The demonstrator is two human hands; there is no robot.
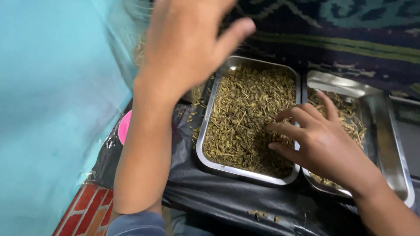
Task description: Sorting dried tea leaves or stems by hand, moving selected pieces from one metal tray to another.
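The left hand hangs open, fingers spread, above the near tray of dried herbs. To its right, the right hand rests spread-fingered on the herbs, beside a second tray.

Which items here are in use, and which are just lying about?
In use: right hand, fingers in the herbs in the left tray; left hand raised over it; right tray, partly filled.
Lying about: pink disc, black sheet, patterned cloth.

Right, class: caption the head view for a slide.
Right hand sifts dried herbs in a steel tray; left hand raised.
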